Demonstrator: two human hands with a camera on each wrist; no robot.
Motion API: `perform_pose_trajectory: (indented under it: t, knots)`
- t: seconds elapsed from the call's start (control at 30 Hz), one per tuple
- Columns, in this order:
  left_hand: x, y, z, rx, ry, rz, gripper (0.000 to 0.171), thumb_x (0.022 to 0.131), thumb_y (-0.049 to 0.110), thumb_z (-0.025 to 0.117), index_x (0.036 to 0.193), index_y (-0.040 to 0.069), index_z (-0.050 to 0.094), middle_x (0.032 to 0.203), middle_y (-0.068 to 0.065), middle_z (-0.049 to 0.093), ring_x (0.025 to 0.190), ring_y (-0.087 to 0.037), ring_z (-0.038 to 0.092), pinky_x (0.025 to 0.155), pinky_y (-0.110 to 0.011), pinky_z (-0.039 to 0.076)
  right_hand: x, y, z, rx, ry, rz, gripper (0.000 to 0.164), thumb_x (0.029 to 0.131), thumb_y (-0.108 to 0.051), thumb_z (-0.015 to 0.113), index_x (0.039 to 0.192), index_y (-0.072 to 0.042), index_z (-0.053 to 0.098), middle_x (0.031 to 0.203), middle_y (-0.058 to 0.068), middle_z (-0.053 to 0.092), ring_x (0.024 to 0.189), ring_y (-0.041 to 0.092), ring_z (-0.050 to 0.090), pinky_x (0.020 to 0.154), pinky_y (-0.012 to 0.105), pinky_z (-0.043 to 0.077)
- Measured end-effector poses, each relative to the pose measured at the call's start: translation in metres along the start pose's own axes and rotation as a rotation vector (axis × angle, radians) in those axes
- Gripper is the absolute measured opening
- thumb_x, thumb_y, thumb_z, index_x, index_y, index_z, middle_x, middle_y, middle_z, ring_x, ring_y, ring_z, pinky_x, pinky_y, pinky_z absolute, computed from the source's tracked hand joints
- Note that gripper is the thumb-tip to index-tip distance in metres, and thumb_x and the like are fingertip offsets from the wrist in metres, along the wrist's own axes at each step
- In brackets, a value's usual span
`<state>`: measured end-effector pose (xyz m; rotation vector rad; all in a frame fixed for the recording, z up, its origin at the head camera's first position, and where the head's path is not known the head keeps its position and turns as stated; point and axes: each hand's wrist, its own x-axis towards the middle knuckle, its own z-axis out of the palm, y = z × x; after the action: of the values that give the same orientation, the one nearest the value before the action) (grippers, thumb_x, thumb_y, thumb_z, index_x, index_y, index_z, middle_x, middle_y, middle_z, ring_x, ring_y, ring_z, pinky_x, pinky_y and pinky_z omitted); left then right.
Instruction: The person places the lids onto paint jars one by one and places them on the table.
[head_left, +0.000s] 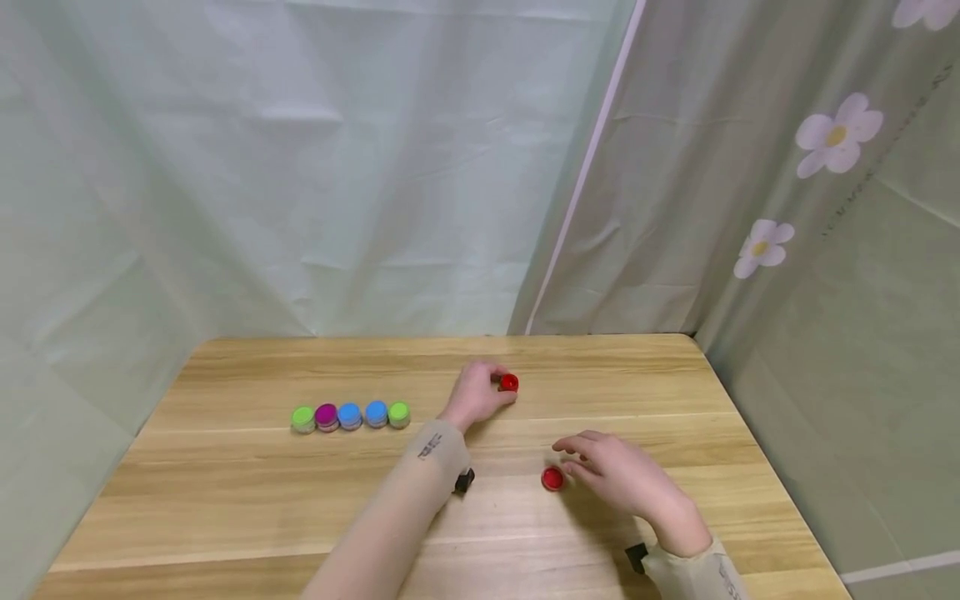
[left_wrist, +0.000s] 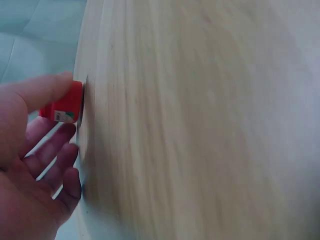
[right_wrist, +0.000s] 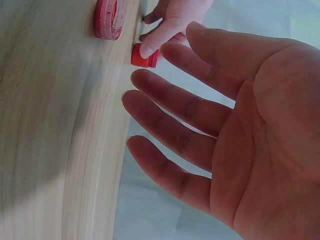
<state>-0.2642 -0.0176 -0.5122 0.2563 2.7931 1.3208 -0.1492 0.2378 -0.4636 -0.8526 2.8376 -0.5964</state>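
Observation:
My left hand (head_left: 477, 394) pinches a small red tub (head_left: 509, 382) between thumb and fingers, toward the back of the table. A printed label shows on the side of the red tub (left_wrist: 66, 111) in the left wrist view; its base is at the wood. Nearer the front lies a round red lid (head_left: 552, 478), its rimmed inside facing up with red residue in it (right_wrist: 111, 19). Just right of the lid my right hand (head_left: 618, 472) hovers with loosely bent fingers. Nothing is held in the right hand (right_wrist: 250, 125), whose palm shows in its wrist view.
On the left stands a row of small lidded tubs: a green one (head_left: 303, 418), a purple one (head_left: 327, 416), two blue ones (head_left: 350, 415) and another green one (head_left: 399, 413). The wooden table (head_left: 225, 500) ends at a hanging curtain (head_left: 375, 208) behind.

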Motion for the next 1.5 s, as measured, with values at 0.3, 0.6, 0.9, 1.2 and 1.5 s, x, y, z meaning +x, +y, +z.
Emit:
perform_pose_trajectory:
  t: [0.3, 0.6, 0.9, 1.2, 1.5]
  knots:
    - [-0.034, 0.002, -0.027, -0.195, 0.027, 0.072, 0.031, 0.087, 0.020, 0.091, 0.106, 0.012, 0.067, 0.099, 0.001, 0.072, 0.089, -0.017, 0.067, 0.083, -0.037, 0.058, 0.008, -0.003, 0.013, -0.033, -0.008, -0.086, 0.041, 0.092, -0.023, 0.087, 0.131, -0.016, 0.074, 0.124, 0.000, 0.069, 0.107, 0.018, 0.068, 0.093, 0.044, 0.058]
    - [-0.083, 0.014, -0.058, -0.268, 0.203, 0.166, 0.032, 0.083, 0.032, 0.096, 0.108, 0.022, 0.079, 0.097, 0.011, 0.074, 0.085, -0.015, 0.067, 0.076, -0.037, 0.057, 0.011, -0.007, 0.022, -0.033, -0.057, -0.066, 0.045, 0.083, -0.011, 0.093, 0.124, -0.020, 0.076, 0.111, -0.002, 0.063, 0.095, 0.014, 0.063, 0.081, 0.038, 0.057]
    - [-0.091, 0.001, -0.062, -0.260, 0.259, 0.194, 0.027, 0.080, 0.039, 0.098, 0.095, 0.023, 0.081, 0.091, 0.009, 0.071, 0.078, -0.018, 0.063, 0.068, -0.031, 0.054, 0.016, -0.005, 0.027, -0.026, -0.049, -0.074, 0.033, 0.085, -0.011, 0.091, 0.114, -0.020, 0.078, 0.104, -0.006, 0.064, 0.090, 0.008, 0.061, 0.080, 0.035, 0.056]
    - [-0.095, -0.001, -0.059, -0.340, 0.188, 0.082, 0.036, 0.080, 0.036, 0.097, 0.107, 0.018, 0.082, 0.094, 0.007, 0.077, 0.078, -0.017, 0.070, 0.068, -0.030, 0.060, 0.025, -0.017, 0.010, 0.118, 0.050, -0.075, 0.026, 0.106, -0.027, 0.072, 0.129, -0.015, 0.073, 0.106, -0.011, 0.061, 0.095, 0.009, 0.062, 0.081, 0.034, 0.055]
    - [-0.097, 0.007, -0.052, -0.373, 0.131, 0.103, 0.040, 0.077, 0.031, 0.100, 0.110, 0.014, 0.083, 0.093, 0.004, 0.079, 0.076, -0.017, 0.072, 0.068, -0.032, 0.061, 0.053, -0.056, -0.016, 0.345, 0.424, -0.167, 0.027, 0.092, -0.017, 0.088, 0.108, -0.025, 0.068, 0.108, -0.017, 0.070, 0.099, 0.009, 0.064, 0.078, 0.041, 0.055]
